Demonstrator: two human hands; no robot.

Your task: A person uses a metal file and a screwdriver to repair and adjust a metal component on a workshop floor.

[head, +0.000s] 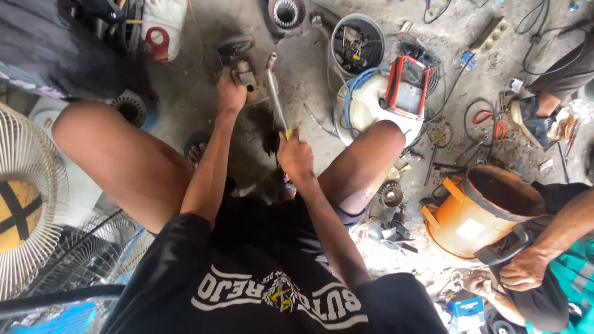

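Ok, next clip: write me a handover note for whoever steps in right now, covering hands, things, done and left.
Left hand: clamped on a small grey motor part on the concrete floor.
Right hand: gripping the yellow handle of a long metal tool, whose tip lies beside the part.
Nearby: bucket of parts, white tub, orange drum held by another person's hand.
Done: part steadied, tool at the part.
Left: the part is not visibly apart.

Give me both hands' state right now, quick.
Left hand: closed on the small grey metal motor part on the floor.
Right hand: closed on the yellow handle of a long silver metal tool.
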